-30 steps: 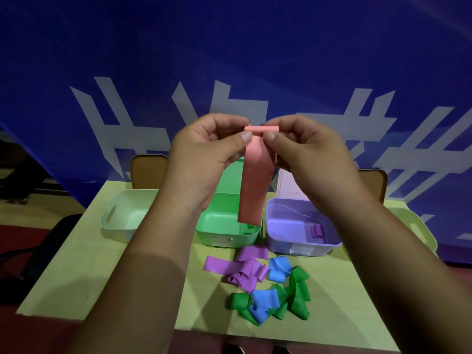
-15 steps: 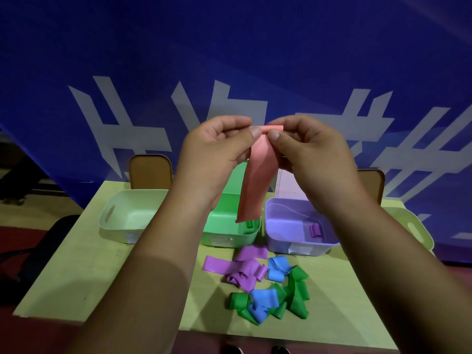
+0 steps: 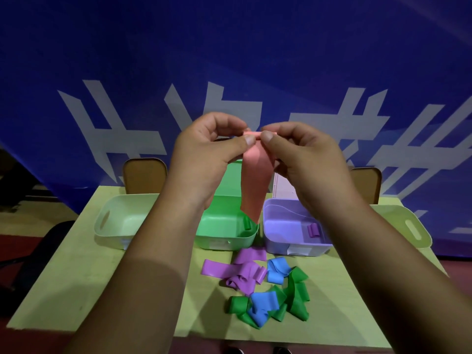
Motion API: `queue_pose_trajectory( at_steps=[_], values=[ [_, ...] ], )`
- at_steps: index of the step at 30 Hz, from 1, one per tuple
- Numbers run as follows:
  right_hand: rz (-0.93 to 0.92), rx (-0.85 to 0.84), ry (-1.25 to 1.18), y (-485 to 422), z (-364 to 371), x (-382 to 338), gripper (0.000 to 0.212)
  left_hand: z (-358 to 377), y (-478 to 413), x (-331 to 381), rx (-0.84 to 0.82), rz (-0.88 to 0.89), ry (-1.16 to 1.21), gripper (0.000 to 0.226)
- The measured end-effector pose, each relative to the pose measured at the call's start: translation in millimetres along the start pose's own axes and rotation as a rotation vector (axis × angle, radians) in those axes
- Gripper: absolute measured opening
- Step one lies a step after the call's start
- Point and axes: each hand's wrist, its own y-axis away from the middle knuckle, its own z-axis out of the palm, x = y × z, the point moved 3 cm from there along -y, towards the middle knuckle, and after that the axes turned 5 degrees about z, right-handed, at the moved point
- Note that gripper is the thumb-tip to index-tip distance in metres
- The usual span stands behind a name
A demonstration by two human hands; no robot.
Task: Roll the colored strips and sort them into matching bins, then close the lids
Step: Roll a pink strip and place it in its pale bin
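Rolling the pink strip [image 3: 252, 185], held in the air above the green bin [image 3: 227, 236] and the purple bin [image 3: 288, 242]: my left grip [image 3: 204, 154] and my right grip [image 3: 301, 159] each pinch its top edge between thumb and forefinger, where a first narrow turn is formed. The rest hangs free and slightly twisted, its lower tip seen against the green bin's right-hand edge. To do this step well, I judge that both thumbs should feed the turn evenly, so that the roll runs square to the strip's long edges; the twist in the tail is best let out first, or the coil may cone. The material looks soft and springy, so a loose roll would likely unwind, as the half-open curls in the pile of strips [image 3: 263, 290] on the worktop [image 3: 102, 277] suggest. One purple roll [image 3: 313, 229] lies in the purple bin, one green roll [image 3: 247, 222] in the green bin. Which bin matches pink I cannot tell; a pale pink panel [image 3: 281, 185] stands behind the purple bin
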Motion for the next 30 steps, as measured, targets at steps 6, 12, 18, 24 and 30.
queue_pose_trajectory(
  at_steps=[6,12,18,24,30],
  values=[
    [-0.067,0.033,0.066,-6.0,-1.8,0.5,0.008,5.3,-3.1,-3.4,-0.02,-0.048,0.057,0.025],
    [-0.126,0.056,0.165,-11.0,-6.1,-1.6,0.011,9.4,-7.1,-6.6,-0.059,-0.104,0.052,0.018],
    [-0.111,0.016,0.187,-11.8,-6.5,-5.2,0.008,9.0,-13.4,-6.4,-0.046,-0.059,0.056,0.014],
    [-0.087,0.012,0.238,-18.1,-8.2,-7.9,0.009,9.0,-18.6,-7.8,-0.056,-0.056,0.066,0.016],
    [-0.109,0.046,0.262,-27.0,-10.3,-6.4,0.004,14.2,-23.3,-9.7,-0.043,-0.054,0.026,0.015]
  ],
)
